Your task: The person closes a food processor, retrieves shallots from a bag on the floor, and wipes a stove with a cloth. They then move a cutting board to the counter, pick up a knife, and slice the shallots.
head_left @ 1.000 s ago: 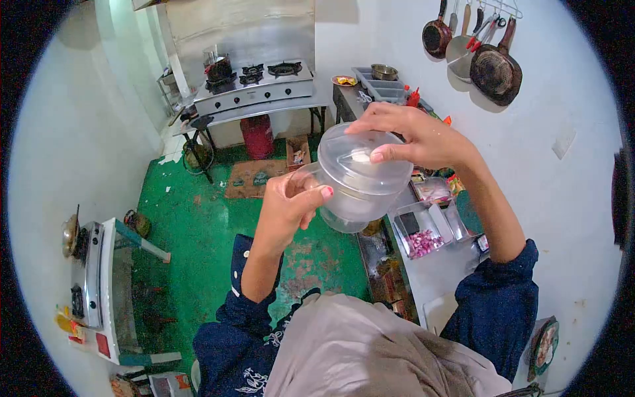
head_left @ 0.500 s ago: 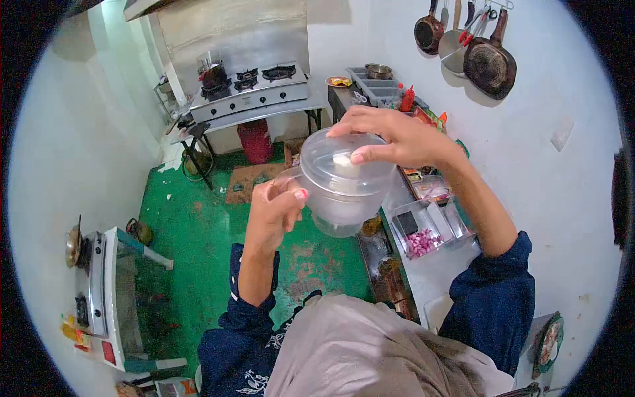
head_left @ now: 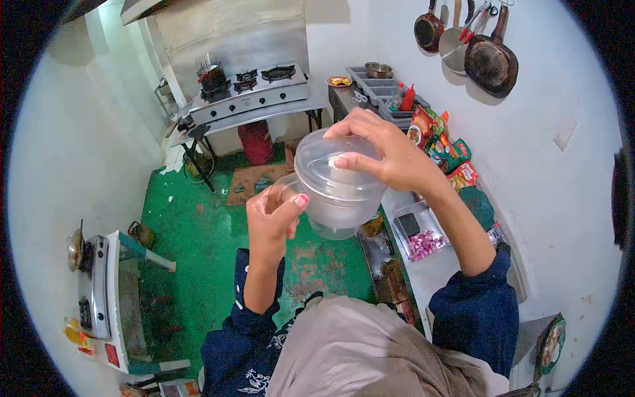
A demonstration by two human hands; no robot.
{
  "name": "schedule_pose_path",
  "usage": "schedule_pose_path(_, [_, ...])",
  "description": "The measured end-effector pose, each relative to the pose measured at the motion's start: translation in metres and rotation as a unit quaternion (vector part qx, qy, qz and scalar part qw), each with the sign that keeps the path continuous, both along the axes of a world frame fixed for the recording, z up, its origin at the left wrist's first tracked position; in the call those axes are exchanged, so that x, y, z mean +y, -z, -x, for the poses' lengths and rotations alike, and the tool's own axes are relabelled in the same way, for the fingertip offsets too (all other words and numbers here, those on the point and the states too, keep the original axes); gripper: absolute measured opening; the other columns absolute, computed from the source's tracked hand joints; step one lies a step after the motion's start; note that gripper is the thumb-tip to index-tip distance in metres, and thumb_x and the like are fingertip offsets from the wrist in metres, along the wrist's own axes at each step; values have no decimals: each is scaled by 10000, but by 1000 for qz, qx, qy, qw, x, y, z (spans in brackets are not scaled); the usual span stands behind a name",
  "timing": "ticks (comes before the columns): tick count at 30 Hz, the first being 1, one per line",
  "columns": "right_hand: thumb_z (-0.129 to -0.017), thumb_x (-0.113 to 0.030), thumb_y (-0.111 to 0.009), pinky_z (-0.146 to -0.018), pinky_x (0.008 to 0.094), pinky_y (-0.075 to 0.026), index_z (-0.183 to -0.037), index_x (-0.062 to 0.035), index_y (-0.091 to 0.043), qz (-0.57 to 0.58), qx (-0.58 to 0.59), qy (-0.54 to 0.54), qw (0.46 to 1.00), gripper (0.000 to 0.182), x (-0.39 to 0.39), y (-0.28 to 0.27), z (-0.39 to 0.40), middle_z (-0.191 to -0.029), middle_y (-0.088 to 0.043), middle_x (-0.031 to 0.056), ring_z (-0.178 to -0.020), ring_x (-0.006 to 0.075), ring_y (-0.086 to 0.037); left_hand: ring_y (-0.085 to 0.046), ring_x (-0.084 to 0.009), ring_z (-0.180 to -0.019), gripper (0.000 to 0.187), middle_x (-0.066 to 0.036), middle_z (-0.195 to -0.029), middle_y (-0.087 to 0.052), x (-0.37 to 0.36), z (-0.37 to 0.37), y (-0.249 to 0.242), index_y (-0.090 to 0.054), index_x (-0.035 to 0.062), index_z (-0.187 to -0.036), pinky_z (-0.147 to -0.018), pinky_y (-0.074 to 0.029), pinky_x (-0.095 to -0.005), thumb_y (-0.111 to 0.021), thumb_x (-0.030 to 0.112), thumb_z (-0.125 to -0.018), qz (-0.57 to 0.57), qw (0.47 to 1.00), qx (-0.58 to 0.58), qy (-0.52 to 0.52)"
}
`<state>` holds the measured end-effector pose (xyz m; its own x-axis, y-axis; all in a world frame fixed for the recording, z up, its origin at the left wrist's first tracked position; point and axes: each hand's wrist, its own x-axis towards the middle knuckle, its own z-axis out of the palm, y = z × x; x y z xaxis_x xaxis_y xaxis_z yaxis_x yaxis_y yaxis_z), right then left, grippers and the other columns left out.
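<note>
A clear plastic jug (head_left: 345,215) with pale contents is held up in front of my body. My left hand (head_left: 270,210) is closed round its handle, on the jug's left side. Over the top sits a clear round lid (head_left: 316,153). My right hand (head_left: 390,153) grips this lid from the right, thumb across its top and fingers toward the far rim. The jug hangs over the green floor, left of the counter.
A tray of chopped red onions (head_left: 424,245) lies on the counter (head_left: 433,281) to the right, near food packets (head_left: 452,153). Ahead stands a gas stove (head_left: 254,92). Another stove (head_left: 99,284) is at left. Pans (head_left: 491,66) hang on the right wall.
The jug and both hands have shifted slightly left. My right forearm has come inward and lower, showing more packets behind it. Both grips stay the same.
</note>
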<state>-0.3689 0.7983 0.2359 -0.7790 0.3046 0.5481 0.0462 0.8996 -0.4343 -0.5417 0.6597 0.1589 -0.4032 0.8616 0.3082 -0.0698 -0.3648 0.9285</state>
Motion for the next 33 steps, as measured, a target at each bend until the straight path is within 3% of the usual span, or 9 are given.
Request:
schedule_pose_path(2, [-812, -302, -665, -915, 357, -406, -1068, -8, -601, -11, 5, 9, 1000, 395, 1, 2, 1, -1025, -566, 111, -1015, 252, -524, -354, -47, -380, 251, 29, -507, -456, 2, -3, -2, -541, 55, -651, -400, -289, -207, -660, 247, -760, 9, 999, 29, -22])
schedule_pose_path(11, [-804, -312, -669, -919, 375, -408, -1084, -17, -597, -2, -10, 50, 999, 413, 2, 15, 10, -1033, -567, 126, -1023, 270, -521, -409, -21, -471, 236, 42, -570, -495, 7, -2, 14, -531, 54, -671, -424, -303, -191, -738, 129, -757, 25, 998, 31, -52])
schedule_pose_path(17, [-844, -351, -640, -1049, 389, -324, -1267, -64, -547, -52, 64, -45, 996, 520, 13, 28, 9, -1261, -523, 162, -1218, 287, -456, -472, -71, -462, 308, -3, -546, -496, 15, -11, 47, -527, 48, -677, -448, -378, -221, -820, 137, -649, -112, 935, 247, -229])
schedule_pose_path(20, [-873, -379, -617, -1089, 376, -281, -1353, -54, -463, 43, 169, -19, 985, 599, 28, 45, 17, -1391, -441, 134, -1305, 262, -391, -483, -153, -437, 321, -24, -549, -501, 13, -16, 57, -538, 80, -680, -444, -385, -265, -838, 159, -599, -152, 886, 314, -306])
schedule_pose_path(21, [-879, -404, -616, -1092, 371, -277, -1415, -41, -349, 176, 203, -18, 963, 701, 26, 54, 25, -1420, -400, 131, -1308, 241, -383, -481, -165, -438, 324, -22, -547, -495, 14, -13, 59, -538, 86, -680, -445, -383, -276, -839, 169, -595, -171, 855, 354, -337])
schedule_pose_path(24, [-857, -431, -640, -1095, 364, -278, -1456, -47, -249, 470, 198, -151, 847, 812, 20, 73, 54, -1440, -361, 146, -1318, 235, -373, -467, -198, -444, 326, -14, -532, -464, 14, 3, 69, -536, 103, -674, -450, -376, -309, -833, 211, -599, -184, 786, 429, -404])
schedule_pose_path(25, [-802, -491, -685, -1081, 358, -306, -1458, -44, -222, 507, 191, -155, 826, 919, 14, 75, 70, -1424, -376, 156, -1310, 237, -381, -466, -197, -444, 324, -15, -530, -459, 11, 11, 71, -535, 101, -670, -450, -377, -307, -831, 214, -604, -183, 772, 439, -420])
schedule_pose_path(28, [-747, -567, -705, -1066, 372, -333, -1438, -26, -248, 522, 131, -157, 828, 989, 20, 107, 109, -1408, -396, 134, -1289, 245, -400, -469, -198, -446, 334, -23, -524, -439, 13, 39, 88, -505, 94, -625, -451, -384, -303, -813, 223, -633, -186, 729, 465, -466])
schedule_pose_path(33, [-700, -634, -706, -1045, 398, -358, -1414, -13, -278, 599, 60, -173, 780, 1038, 24, 131, 193, -1375, -429, 115, -1257, 242, -425, -477, -189, -450, 365, -18, -530, -431, 0, 115, 96, -475, 95, -603, -452, -387, -297, -800, 251, -655, -154, 690, 507, -493])
